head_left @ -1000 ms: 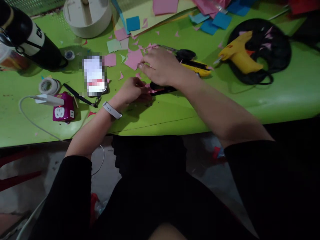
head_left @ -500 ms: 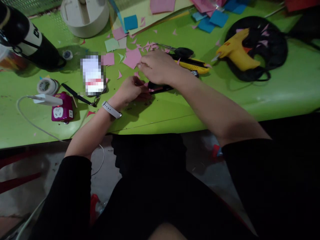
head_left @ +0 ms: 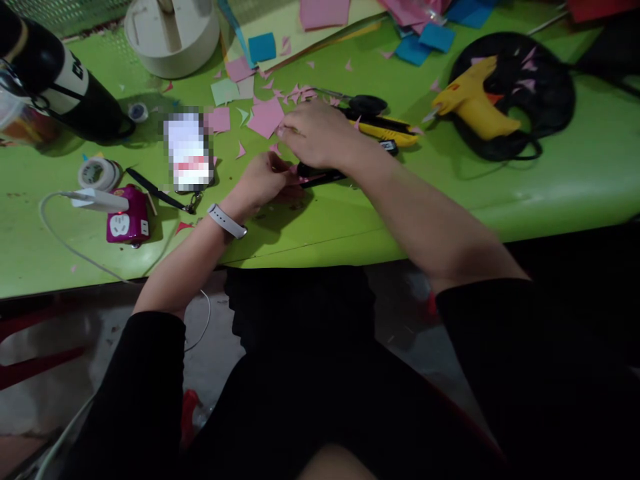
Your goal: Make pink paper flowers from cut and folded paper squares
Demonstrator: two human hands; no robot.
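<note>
My left hand, with a white band on its wrist, rests on the green table with its fingers curled round a small pink paper piece. My right hand reaches across above it, fingers pressed together at the right edge of a pink paper square. A black-handled tool lies partly hidden under my right hand. Small pink paper offcuts are scattered about both hands.
Black scissors and a yellow utility knife lie just right of my right hand. A yellow glue gun sits on black cord at the right. A phone, magenta socket, tape roll and black bottle stand left.
Both hands stay almost where they were; my left hand has edged slightly up toward my right hand. Nothing was picked up or let go.
</note>
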